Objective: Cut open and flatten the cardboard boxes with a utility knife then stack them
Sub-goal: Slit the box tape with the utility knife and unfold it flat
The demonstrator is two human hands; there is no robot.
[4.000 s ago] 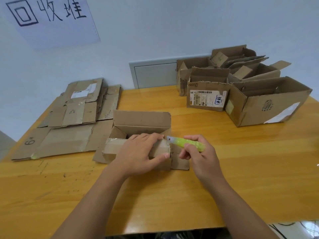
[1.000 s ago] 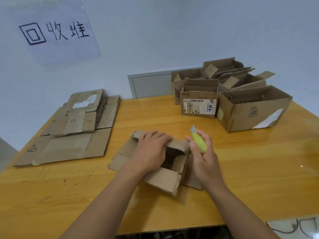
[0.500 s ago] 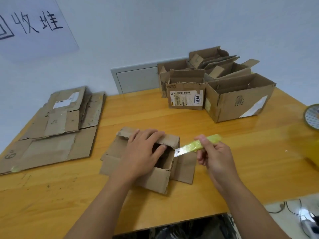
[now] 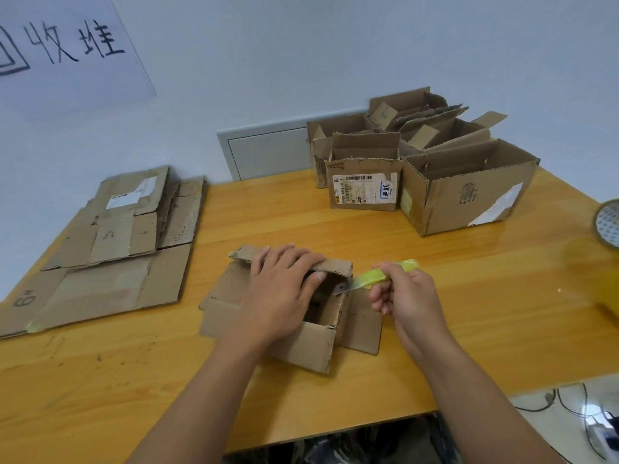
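Note:
A small open cardboard box (image 4: 301, 343) stands in the middle of the wooden table (image 4: 469, 313), its flaps spread outward. My left hand (image 4: 281, 289) grips the box's far top flap, thumb hooked inside the opening. My right hand (image 4: 407, 294) holds a yellow-green utility knife (image 4: 375, 277). The blade tip touches the box's right rear corner edge. A stack of flattened cardboard (image 4: 107, 242) lies at the left of the table.
Several open uncut boxes (image 4: 465, 192) are clustered at the back right, one with a shipping label (image 4: 363, 192). A round patterned object (image 4: 608, 222) shows at the right edge. A paper sign (image 4: 67, 45) hangs on the wall. Cables (image 4: 576, 416) lie on the floor, lower right.
The box was turned opening-up and rotated. My right hand swung the knife from upright to pointing left, and its blade now meets the box's right rear corner. My left hand keeps holding the top flap.

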